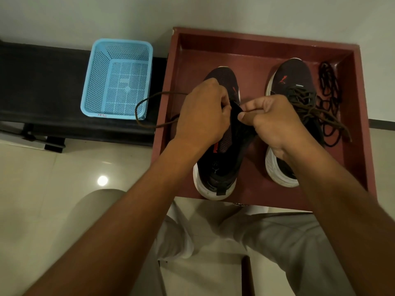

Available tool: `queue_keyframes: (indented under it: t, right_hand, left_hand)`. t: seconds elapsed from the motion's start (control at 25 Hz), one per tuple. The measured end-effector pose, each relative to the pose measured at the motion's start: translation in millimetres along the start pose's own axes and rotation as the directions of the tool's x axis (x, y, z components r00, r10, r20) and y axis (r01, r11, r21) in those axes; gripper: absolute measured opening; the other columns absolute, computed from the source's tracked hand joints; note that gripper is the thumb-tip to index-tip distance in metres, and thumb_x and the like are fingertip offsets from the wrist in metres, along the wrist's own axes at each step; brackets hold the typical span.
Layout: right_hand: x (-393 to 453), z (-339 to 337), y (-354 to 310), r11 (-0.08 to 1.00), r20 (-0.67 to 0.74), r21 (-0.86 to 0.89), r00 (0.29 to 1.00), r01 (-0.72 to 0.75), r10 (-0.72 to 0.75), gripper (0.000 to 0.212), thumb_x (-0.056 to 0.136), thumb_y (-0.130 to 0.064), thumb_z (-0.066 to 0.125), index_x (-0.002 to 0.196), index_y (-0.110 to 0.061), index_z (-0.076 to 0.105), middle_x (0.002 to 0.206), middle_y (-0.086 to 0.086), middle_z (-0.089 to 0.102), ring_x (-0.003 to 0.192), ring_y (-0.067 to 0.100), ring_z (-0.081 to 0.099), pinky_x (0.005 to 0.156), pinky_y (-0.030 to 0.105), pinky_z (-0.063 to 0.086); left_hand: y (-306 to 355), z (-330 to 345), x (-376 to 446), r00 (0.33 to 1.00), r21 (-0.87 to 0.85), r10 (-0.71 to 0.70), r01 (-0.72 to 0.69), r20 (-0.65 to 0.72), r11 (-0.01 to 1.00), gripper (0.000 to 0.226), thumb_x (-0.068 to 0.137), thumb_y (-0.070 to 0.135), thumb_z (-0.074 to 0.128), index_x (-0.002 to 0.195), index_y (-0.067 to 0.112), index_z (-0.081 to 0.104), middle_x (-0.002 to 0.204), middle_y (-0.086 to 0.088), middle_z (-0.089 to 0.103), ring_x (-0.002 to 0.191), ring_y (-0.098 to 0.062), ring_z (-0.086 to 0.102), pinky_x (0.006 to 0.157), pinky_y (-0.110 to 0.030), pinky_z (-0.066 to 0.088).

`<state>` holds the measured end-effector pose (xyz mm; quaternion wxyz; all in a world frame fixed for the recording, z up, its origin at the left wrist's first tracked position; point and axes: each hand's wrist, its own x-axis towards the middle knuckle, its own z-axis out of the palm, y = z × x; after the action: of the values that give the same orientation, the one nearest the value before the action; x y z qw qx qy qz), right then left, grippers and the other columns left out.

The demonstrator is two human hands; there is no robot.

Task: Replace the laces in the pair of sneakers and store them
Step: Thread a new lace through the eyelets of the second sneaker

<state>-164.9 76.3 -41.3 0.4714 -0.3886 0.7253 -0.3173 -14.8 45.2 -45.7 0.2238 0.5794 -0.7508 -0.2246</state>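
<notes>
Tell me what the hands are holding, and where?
Both hands, left hand and right hand, grip the left black knit sneaker at its tongue area.

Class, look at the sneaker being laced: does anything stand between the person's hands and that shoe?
Nothing visible does. Both the left hand and the right hand are already on the left sneaker in the red tray, working its brown lace.

Indoor room, likely a home entry or hallway. You are sitting over glossy pale floor tiles (53, 189) that are reflecting a ceiling light. A red-brown wooden tray (267, 42) is standing against a plain white wall (192, 11); a perforated blue plastic basket (100, 67) is resting on a low black bench (42, 86) alongside.
</notes>
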Motion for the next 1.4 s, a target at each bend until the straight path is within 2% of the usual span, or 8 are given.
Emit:
queue_keyframes:
  t: [0.32,0.56,0.76,0.92,1.08,1.2,1.28,1.4]
  right_hand:
    - [1,2,0,0.998,0.061,-0.032,0.997,0.050,-0.048,0.024,0.088,-0.003,0.076,0.113,-0.003,0.075,0.093,0.012,0.078,0.091,0.022,0.076,0.092,0.039,0.061]
    - [-1,0,-4,0.995,0.097,0.101,0.995,-0.010,0.000,0.017,0.102,-0.003,0.057,0.102,0.006,0.071,0.080,0.015,0.071,0.063,0.014,0.070,0.060,0.024,0.057]
    - [3,2,-6,0.986,-0.023,-0.132,0.994,0.102,-0.106,0.015,0.093,-0.003,0.066,0.082,-0.008,0.075,0.063,0.007,0.072,0.051,0.015,0.069,0.052,0.026,0.056]
    - [-1,-10,-16,0.903,-0.045,-0.391,0.976,0.181,-0.215,0.018,0.087,-0.011,0.064,0.073,-0.018,0.073,0.061,0.001,0.071,0.053,0.016,0.069,0.059,0.034,0.062]
    - [-8,-48,-35,0.761,-0.145,-0.631,0.940,0.153,-0.309,0.018,0.085,-0.016,0.062,0.074,-0.012,0.076,0.068,0.001,0.070,0.063,0.015,0.066,0.068,0.030,0.057]
    - [-21,-74,-42,0.755,-0.132,-0.651,0.968,0.079,-0.215,0.011,0.089,-0.022,0.069,0.082,-0.018,0.077,0.079,-0.005,0.068,0.071,0.007,0.062,0.059,0.016,0.042]
    - [-25,-68,-39,0.708,-0.067,-0.693,0.965,0.137,-0.252,0.011,0.087,-0.027,0.075,0.096,-0.021,0.078,0.097,-0.001,0.071,0.086,0.016,0.066,0.072,0.025,0.051]
    - [-15,-41,-33,0.586,0.028,-0.738,0.882,0.335,-0.470,0.030,0.084,-0.033,0.079,0.114,-0.028,0.076,0.114,0.003,0.068,0.109,0.030,0.062,0.095,0.046,0.053]
  left_hand:
    - [2,10,-3,0.999,0.029,0.004,-0.002,-0.050,1.000,0.008,0.089,0.019,0.074,0.085,0.012,0.074,0.095,0.000,0.064,0.087,-0.016,0.060,0.073,-0.032,0.050]
    - [-2,6,-3,0.998,-0.024,-0.029,0.028,-0.053,0.999,0.006,0.090,0.016,0.075,0.089,0.017,0.080,0.099,0.001,0.069,0.093,-0.016,0.063,0.081,-0.035,0.053]
    - [2,-4,-5,0.998,-0.087,-0.059,0.060,0.012,0.994,0.015,0.087,0.014,0.079,0.101,0.016,0.081,0.107,0.000,0.072,0.098,-0.014,0.067,0.088,-0.026,0.054]
    - [1,-4,-5,0.997,-0.057,-0.074,0.076,0.033,0.996,0.022,0.087,0.017,0.080,0.109,0.019,0.079,0.114,0.001,0.071,0.109,-0.017,0.064,0.097,-0.033,0.052]
    - [3,-5,-7,0.994,0.084,-0.105,0.102,0.022,0.991,0.021,0.088,0.027,0.079,0.109,0.032,0.078,0.116,0.011,0.066,0.122,-0.019,0.047,0.093,-0.035,0.024]
    - [5,-7,-8,0.992,0.083,-0.123,0.121,0.024,0.989,0.021,0.088,0.027,0.079,0.108,0.032,0.078,0.115,0.012,0.066,0.123,-0.019,0.045,0.090,-0.035,0.019]
    - [5,-7,-8,0.992,0.074,-0.124,0.122,0.024,0.990,0.022,0.087,0.027,0.079,0.108,0.031,0.078,0.116,0.011,0.067,0.123,-0.019,0.045,0.090,-0.035,0.019]
    - [3,-7,-8,0.993,0.074,-0.115,0.113,0.027,0.991,0.022,0.087,0.027,0.080,0.109,0.030,0.078,0.116,0.010,0.067,0.124,-0.020,0.046,0.091,-0.035,0.020]
